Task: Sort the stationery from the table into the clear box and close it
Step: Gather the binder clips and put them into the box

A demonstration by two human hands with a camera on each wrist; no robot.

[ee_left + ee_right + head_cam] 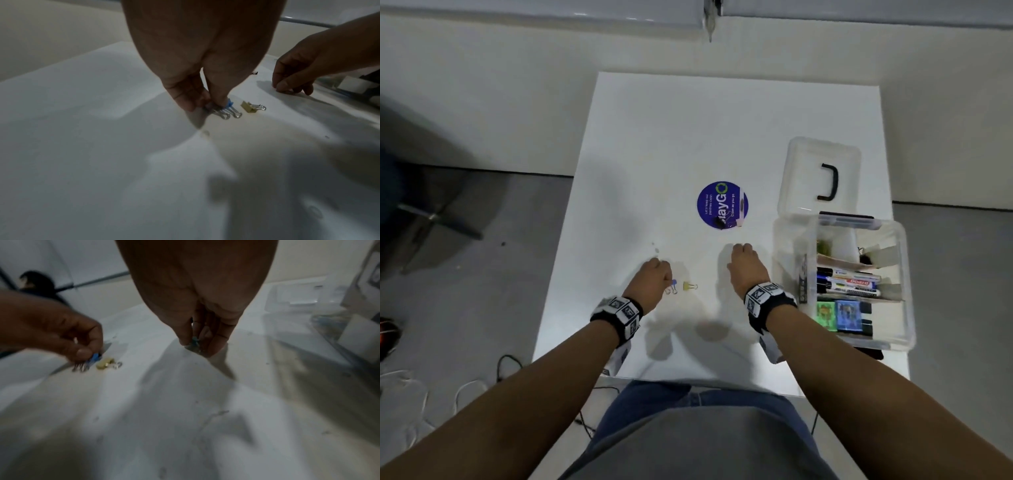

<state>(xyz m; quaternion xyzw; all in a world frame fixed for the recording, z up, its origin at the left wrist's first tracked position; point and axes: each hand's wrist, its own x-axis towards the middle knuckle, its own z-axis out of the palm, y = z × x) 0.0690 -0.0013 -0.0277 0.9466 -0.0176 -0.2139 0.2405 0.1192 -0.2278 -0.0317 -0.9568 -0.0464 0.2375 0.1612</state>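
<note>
My left hand [654,274] pinches a blue binder clip [228,107] against the white table [654,144], thumb and fingers curled round it; a second clip's wire loops show beside it. A yellow binder clip [690,285] lies loose just to its right, also visible as the yellow binder clip [107,364] in the right wrist view. My right hand [743,263] is further right, fingers curled down on a small bluish clip [194,341] at the tabletop. The clear box [859,281] stands open at the right edge, holding markers and sticky notes.
The box's clear lid [820,174] with a black handle is raised behind the box. A round blue sticker [722,204] sits mid-table with a pink item [741,209] and a dark clip on it. Cables lie on the floor at left.
</note>
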